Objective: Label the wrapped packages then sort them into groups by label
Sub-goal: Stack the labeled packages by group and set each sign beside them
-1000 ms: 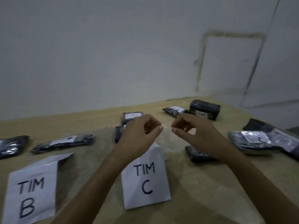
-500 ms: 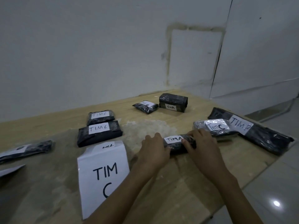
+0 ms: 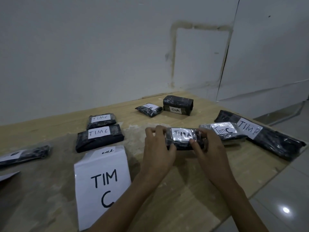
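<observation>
The left hand (image 3: 158,149) and right hand (image 3: 209,150) grip opposite ends of a black wrapped package (image 3: 184,139) labelled TIM A, low over the wooden table (image 3: 192,190). A TIM C sign (image 3: 102,185) stands nearest, two TIM C packages (image 3: 100,133) behind it. Keeping the label face-up should ease matching it with the far TIM A package (image 3: 178,105)

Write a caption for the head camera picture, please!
Both hands, left and right, hold a TIM A package beside the TIM C sign.
</observation>
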